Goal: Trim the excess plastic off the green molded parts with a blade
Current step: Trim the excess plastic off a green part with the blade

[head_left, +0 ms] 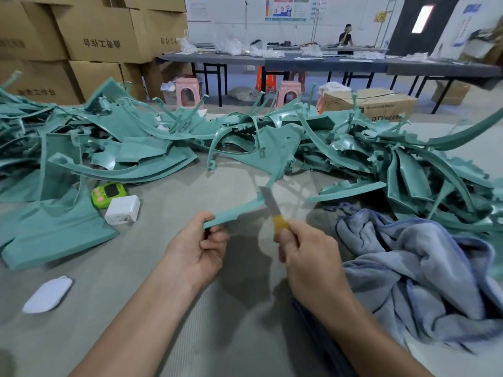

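Against the back left wall, stacked cardboard boxes [95,31] stand closed, so their contents cannot be seen; another cardboard box [381,103] sits low at the right behind the heap, and what it holds cannot be told either. Nearer, a grey ribbed mat [231,322] covers the work surface. The room behind it has long dark tables [326,63] strewn with clear bags and small items, pink stools [187,89] on the floor, posters on the white wall and a person [345,36] at the far end. A sprawling heap of green molded parts [136,148] runs across the mat from left to right. In front of it, the left hand [201,248] pinches the near end of a thin curved green strip [234,212], which rises away towards the heap. The right hand [307,257] is wrapped round the yellow handle of a blade [269,205], whose metal tip points up and crosses the strip's edge just beyond the left hand. A crumpled blue-grey towel [422,268] lies beside the right forearm, touching the heap's near edge. Left of the hands sit a green timer [109,194] and a white charger [122,210], side by side, with a white pad [47,295] lying apart, closer to the camera.
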